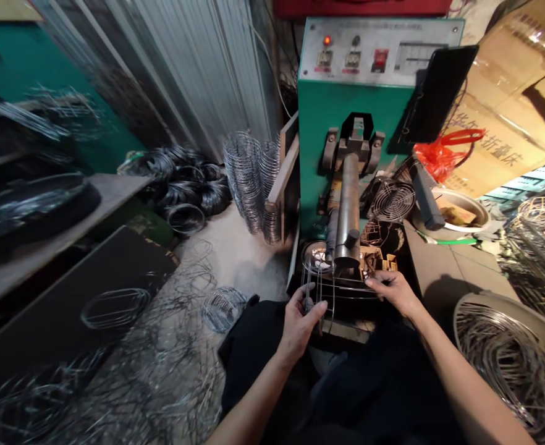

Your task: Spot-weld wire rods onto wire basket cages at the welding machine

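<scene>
My left hand (300, 324) is closed around a bent metal wire frame (319, 287), held upright below the end of a thick steel cylinder (348, 210). My right hand (395, 292) is to the right of the cylinder, its thumb and finger pinched at the end of a thin wire (350, 288) that runs across toward the frame. Whether that wire is joined to the frame I cannot tell. The cylinder juts out from a green machine (316, 136) with a lit red lamp (327, 40) on its panel.
Stacked wire rings (245, 179) stand left of the machine, near black wire coils (186, 179). Loose wires (170, 346) litter the floor. To the right are a basin (462, 309) of bent wires, a bowl (479, 210) and a large carton (508, 117). A dark bar (427, 194) projects beside the cylinder.
</scene>
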